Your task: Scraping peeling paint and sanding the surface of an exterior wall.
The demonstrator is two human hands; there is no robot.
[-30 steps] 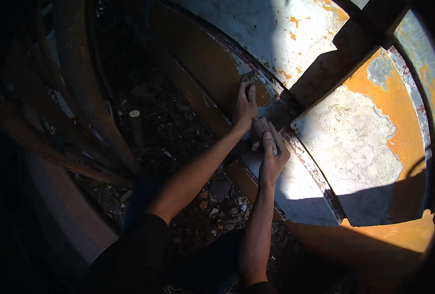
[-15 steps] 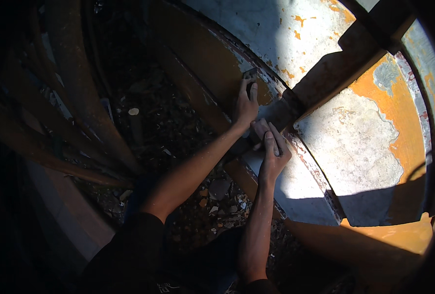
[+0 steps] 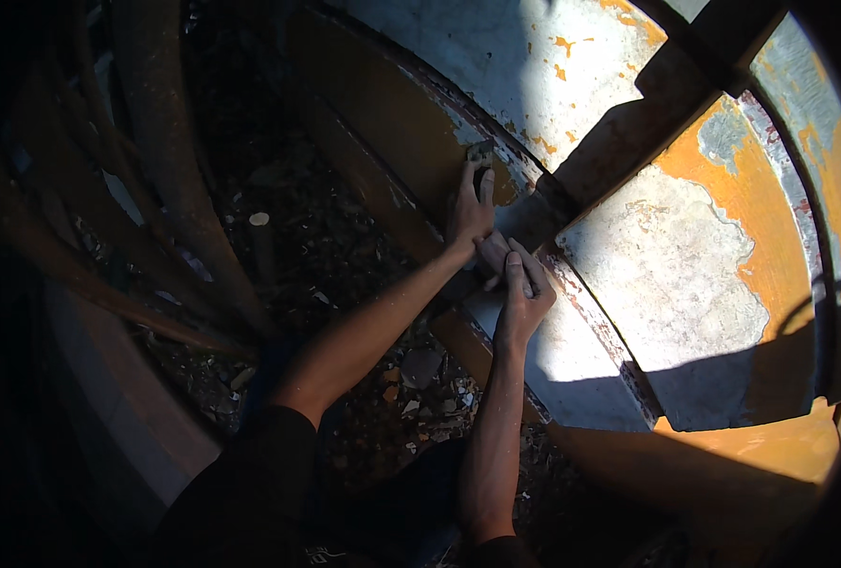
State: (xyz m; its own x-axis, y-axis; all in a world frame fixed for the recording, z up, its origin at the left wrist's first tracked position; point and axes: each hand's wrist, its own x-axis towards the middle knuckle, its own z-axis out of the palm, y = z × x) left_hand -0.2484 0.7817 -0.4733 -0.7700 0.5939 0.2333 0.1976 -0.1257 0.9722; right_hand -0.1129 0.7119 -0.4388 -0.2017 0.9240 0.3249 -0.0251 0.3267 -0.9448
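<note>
My left hand is closed around a small dark piece with a flat, squarish end, whose kind I cannot make out. That end rests at or just above the brown-orange painted panel, beside a strip of flaking paint. Just below, my right hand grips a pinkish-grey block between thumb and fingers. The block is close against the heel of my left hand; whether they touch is unclear. Behind both hands, a thick dark beam crosses the curved, patchily stripped surface.
A sunlit panel, bare whitish with peeling orange paint, curves away to the right. Curved brown bars rise on the left. Dark ground below holds paint chips, a flat grey stone and a pale round piece.
My right hand has brought the block up and left, closer to the heel of my left hand. The piece in my left hand has turned slightly. The view has shifted a little.
</note>
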